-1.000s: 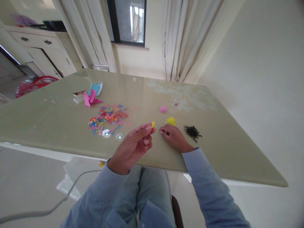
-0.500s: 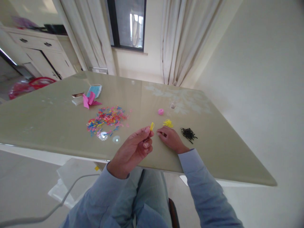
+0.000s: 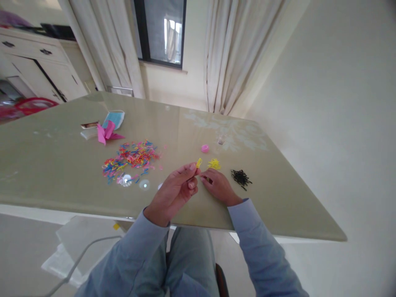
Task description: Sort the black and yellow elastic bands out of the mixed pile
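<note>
Between thumb and fingertips, my left hand (image 3: 177,187) pinches a small yellow band (image 3: 199,163) above the table's near part. Just to its right, my right hand (image 3: 218,186) rests low over the tabletop, fingers curled and pressed together; whether they hold anything is too small to tell. Beyond the right hand lies a small yellow pile (image 3: 214,164), and a pile of black bands (image 3: 241,178) is to its right. A heap of mixed coloured bands (image 3: 133,159) spreads out left of my hands.
On the glossy table (image 3: 287,202) are a small pink round object (image 3: 204,148), a small clear item (image 3: 220,140), a pink folded paper (image 3: 107,133) and a blue mask (image 3: 114,119). The table's near edge runs under my forearms.
The camera view has shifted slightly, so the table items appear further left. My right hand is a little closer to my left hand, which still pinches the yellow band.
</note>
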`<move>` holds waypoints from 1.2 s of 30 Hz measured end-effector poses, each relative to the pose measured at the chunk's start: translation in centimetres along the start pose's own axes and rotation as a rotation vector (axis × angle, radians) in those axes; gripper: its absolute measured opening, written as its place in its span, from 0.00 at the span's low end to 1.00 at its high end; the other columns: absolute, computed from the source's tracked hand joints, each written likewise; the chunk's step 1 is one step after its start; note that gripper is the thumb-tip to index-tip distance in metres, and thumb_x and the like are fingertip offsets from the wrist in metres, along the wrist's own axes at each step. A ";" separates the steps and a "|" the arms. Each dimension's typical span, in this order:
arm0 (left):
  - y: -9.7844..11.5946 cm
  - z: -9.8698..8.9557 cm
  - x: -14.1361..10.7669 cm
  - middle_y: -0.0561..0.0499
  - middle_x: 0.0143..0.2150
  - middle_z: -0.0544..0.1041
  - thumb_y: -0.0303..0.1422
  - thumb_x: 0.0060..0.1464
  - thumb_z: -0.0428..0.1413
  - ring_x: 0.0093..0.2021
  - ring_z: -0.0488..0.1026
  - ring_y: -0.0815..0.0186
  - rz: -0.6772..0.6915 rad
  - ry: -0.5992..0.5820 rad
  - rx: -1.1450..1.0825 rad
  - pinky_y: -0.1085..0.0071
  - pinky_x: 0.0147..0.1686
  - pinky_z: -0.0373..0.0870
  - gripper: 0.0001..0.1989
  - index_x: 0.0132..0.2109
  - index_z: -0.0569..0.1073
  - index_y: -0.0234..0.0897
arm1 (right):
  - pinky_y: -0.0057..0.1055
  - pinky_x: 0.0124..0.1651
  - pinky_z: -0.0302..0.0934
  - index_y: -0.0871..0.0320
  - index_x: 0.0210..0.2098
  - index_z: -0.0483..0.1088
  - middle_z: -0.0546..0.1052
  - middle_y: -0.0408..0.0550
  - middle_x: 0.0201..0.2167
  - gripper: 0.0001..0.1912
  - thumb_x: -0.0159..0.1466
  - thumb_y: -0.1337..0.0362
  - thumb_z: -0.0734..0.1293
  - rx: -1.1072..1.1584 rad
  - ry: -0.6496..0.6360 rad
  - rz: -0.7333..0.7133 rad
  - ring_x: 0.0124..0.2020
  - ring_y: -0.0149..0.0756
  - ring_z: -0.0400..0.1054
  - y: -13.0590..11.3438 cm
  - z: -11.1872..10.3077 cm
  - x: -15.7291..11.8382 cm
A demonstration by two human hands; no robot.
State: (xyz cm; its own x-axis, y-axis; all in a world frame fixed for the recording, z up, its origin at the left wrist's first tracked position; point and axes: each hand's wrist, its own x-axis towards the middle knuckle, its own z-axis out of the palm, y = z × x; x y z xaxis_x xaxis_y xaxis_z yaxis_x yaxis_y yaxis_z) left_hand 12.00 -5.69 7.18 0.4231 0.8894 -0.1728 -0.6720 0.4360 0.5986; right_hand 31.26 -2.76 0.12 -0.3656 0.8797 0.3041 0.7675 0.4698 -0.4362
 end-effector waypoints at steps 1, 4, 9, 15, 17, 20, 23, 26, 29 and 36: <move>0.0 -0.2 0.8 0.55 0.32 0.75 0.35 0.44 0.70 0.21 0.62 0.80 0.048 0.017 0.061 0.81 0.20 0.60 0.15 0.34 0.74 0.33 | 0.31 0.41 0.62 0.58 0.40 0.76 0.77 0.49 0.35 0.08 0.65 0.71 0.65 0.002 -0.005 -0.009 0.36 0.36 0.70 -0.1 0.0 -0.1; 0.1 -0.7 3.8 0.56 0.27 0.73 0.40 0.43 0.69 0.20 0.61 0.79 0.242 0.087 0.334 0.80 0.20 0.57 0.17 0.34 0.75 0.33 | 0.28 0.37 0.61 0.58 0.40 0.77 0.76 0.47 0.34 0.07 0.65 0.70 0.66 0.027 -0.047 -0.082 0.33 0.33 0.69 -0.4 0.1 -0.4; -0.6 -0.5 9.4 0.53 0.28 0.77 0.35 0.53 0.59 0.25 0.68 0.71 0.440 0.097 1.023 0.74 0.28 0.65 0.09 0.34 0.78 0.34 | 0.28 0.36 0.62 0.58 0.40 0.77 0.77 0.48 0.34 0.08 0.66 0.68 0.65 0.112 -0.095 -0.161 0.32 0.33 0.69 -1.0 0.3 -1.4; -3.2 -0.3 13.6 0.47 0.36 0.82 0.28 0.56 0.56 0.38 0.75 0.63 0.506 -0.065 1.602 0.68 0.43 0.70 0.08 0.35 0.81 0.34 | 0.31 0.42 0.64 0.57 0.38 0.77 0.79 0.49 0.35 0.08 0.62 0.71 0.67 0.135 -0.066 -0.194 0.37 0.37 0.71 -1.1 0.7 -2.5; -3.7 -0.6 14.0 0.46 0.38 0.82 0.28 0.57 0.55 0.41 0.76 0.62 0.481 -0.068 1.676 0.67 0.45 0.70 0.09 0.36 0.81 0.35 | 0.31 0.42 0.64 0.57 0.38 0.77 0.79 0.48 0.35 0.09 0.62 0.73 0.67 0.161 -0.058 -0.165 0.37 0.36 0.71 -1.1 0.8 -2.6; -3.7 -1.3 13.8 0.45 0.41 0.82 0.29 0.58 0.55 0.43 0.76 0.60 0.475 -0.047 1.697 0.64 0.49 0.70 0.10 0.39 0.82 0.35 | 0.29 0.40 0.64 0.57 0.38 0.77 0.78 0.48 0.34 0.09 0.62 0.73 0.66 0.201 -0.053 -0.127 0.36 0.34 0.70 -1.1 0.8 -2.5; -2.6 -2.3 12.5 0.45 0.42 0.82 0.29 0.58 0.55 0.41 0.77 0.62 0.483 -0.033 1.659 0.65 0.48 0.70 0.10 0.43 0.81 0.35 | 0.28 0.38 0.63 0.57 0.39 0.77 0.77 0.48 0.33 0.08 0.64 0.71 0.65 0.221 -0.046 -0.109 0.35 0.33 0.70 -1.1 0.6 -2.4; -1.1 -4.2 9.8 0.46 0.41 0.82 0.30 0.58 0.56 0.37 0.76 0.65 0.499 -0.041 1.618 0.68 0.44 0.71 0.10 0.44 0.81 0.35 | 0.27 0.35 0.62 0.57 0.40 0.77 0.76 0.47 0.32 0.08 0.66 0.67 0.65 0.239 -0.047 -0.089 0.32 0.32 0.69 -1.2 0.4 -2.4; 0.1 -7.5 5.5 0.47 0.37 0.80 0.31 0.61 0.53 0.37 0.75 0.64 0.586 -0.028 1.689 0.68 0.42 0.71 0.10 0.43 0.80 0.35 | 0.28 0.36 0.62 0.57 0.40 0.77 0.76 0.48 0.32 0.09 0.68 0.65 0.64 0.244 -0.035 -0.080 0.32 0.32 0.69 -1.2 0.2 -2.4; 1.3 -13.4 -3.1 0.48 0.37 0.78 0.29 0.63 0.51 0.39 0.74 0.66 0.658 -0.072 1.615 0.71 0.41 0.70 0.10 0.42 0.78 0.37 | 0.30 0.37 0.63 0.57 0.36 0.77 0.78 0.48 0.31 0.13 0.68 0.57 0.64 0.276 0.011 0.084 0.32 0.35 0.71 -1.4 0.0 -1.7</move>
State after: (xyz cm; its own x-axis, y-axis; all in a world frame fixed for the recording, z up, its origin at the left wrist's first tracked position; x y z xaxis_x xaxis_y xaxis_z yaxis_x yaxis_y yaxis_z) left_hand 1.73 -6.02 -1.98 0.4058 0.8198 0.4041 0.4816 -0.5676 0.6677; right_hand 30.82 -4.90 0.20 -0.2998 0.9161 0.2663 0.6220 0.3994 -0.6735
